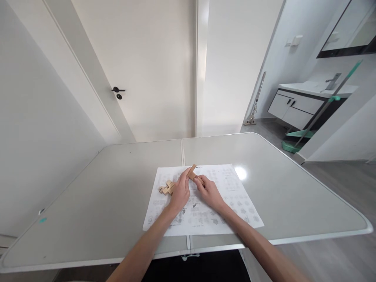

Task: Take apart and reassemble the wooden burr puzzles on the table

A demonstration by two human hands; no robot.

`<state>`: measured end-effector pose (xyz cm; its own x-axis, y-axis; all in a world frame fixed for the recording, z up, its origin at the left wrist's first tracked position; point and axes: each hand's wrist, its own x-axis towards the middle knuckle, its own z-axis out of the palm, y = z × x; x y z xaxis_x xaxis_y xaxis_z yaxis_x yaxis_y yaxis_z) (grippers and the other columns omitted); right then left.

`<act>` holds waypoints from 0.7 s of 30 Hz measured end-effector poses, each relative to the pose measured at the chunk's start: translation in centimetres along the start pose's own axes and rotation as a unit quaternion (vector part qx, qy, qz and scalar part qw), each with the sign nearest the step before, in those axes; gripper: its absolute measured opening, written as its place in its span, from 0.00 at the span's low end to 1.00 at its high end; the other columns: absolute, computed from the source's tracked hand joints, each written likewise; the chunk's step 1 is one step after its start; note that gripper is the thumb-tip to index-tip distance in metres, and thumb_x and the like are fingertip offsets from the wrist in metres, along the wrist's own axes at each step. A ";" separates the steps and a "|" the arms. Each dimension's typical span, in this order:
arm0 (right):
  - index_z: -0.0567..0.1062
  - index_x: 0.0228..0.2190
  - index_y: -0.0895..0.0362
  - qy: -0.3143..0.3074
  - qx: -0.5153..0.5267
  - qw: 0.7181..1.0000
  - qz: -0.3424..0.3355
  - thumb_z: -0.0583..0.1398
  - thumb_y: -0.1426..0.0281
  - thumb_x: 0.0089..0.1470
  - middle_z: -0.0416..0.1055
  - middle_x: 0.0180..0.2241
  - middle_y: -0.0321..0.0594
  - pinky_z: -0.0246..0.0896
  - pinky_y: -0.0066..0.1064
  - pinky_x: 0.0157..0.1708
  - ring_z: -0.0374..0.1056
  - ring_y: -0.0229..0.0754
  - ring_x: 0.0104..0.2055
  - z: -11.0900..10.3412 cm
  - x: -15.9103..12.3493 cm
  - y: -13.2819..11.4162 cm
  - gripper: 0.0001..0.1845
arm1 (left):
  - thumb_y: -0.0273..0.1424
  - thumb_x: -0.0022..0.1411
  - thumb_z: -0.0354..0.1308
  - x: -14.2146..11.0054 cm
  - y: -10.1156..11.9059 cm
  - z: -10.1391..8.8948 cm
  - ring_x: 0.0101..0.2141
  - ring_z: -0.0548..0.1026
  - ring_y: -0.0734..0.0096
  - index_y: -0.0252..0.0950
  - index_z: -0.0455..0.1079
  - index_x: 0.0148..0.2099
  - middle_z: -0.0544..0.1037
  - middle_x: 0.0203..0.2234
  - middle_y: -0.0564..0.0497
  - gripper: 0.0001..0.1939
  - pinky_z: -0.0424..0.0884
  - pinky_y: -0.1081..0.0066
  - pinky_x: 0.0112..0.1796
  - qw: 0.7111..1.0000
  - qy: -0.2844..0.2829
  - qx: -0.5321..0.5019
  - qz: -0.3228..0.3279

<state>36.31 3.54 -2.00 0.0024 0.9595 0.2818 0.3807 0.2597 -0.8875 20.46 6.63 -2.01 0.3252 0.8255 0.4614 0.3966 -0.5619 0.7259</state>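
Note:
Above a printed sheet of paper [246, 213], my left hand [180, 192] closes its fingers on a light wooden puzzle piece [192, 170] that points up and away. My right hand [209, 191] pinches the near end of a second wooden piece [192, 176], which meets the first one between my hands. Fingers cover part of both pieces, so how they fit is hidden. Several more wooden pieces [166, 188] lie together on the paper just left of my left hand, which partly covers them.
The grey folding table [96, 203] has a seam down its middle and a pale metal rim. Behind it is a white door [152, 58] with a black handle [117, 90]. To the right are a mop [256, 105], a green dustpan [290, 147] and a sink cabinet [296, 103].

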 end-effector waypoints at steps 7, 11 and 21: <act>0.68 0.33 0.52 0.002 -0.007 1.000 -0.008 0.50 0.56 0.69 0.71 0.27 0.35 0.53 0.31 0.29 0.67 0.43 0.27 0.2 -0.1 0.3 0.17 | 0.33 0.78 0.43 0.1 0.0 0.1 0.60 0.72 0.56 0.43 0.61 0.68 0.74 0.61 0.43 0.21 0.68 0.51 0.60 1.000 0.012 0.002 -0.022; 0.67 0.33 0.51 0.002 -0.004 1.000 -0.004 0.49 0.55 0.69 0.70 0.26 0.34 0.53 0.31 0.29 0.67 0.45 0.28 0.5 -0.2 0.2 0.17 | 0.32 0.77 0.44 -0.1 0.2 0.2 0.60 0.73 0.57 0.45 0.60 0.70 0.73 0.62 0.45 0.23 0.69 0.51 0.60 1.000 -0.001 -0.001 -0.013; 0.68 0.34 0.52 0.012 0.016 1.000 0.003 0.49 0.55 0.69 0.69 0.27 0.34 0.55 0.32 0.30 0.65 0.44 0.27 0.6 0.4 0.2 0.17 | 0.26 0.76 0.44 -0.4 0.4 1.3 0.60 0.73 0.57 0.46 0.58 0.71 0.71 0.64 0.45 0.26 0.71 0.54 0.59 0.999 -0.029 -0.025 -0.006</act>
<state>35.81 4.00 -2.29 0.0260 0.9581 0.2851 0.3511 0.2583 -0.9000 21.64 6.02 -2.56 0.3705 0.8270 0.4229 0.3580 -0.5473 0.7565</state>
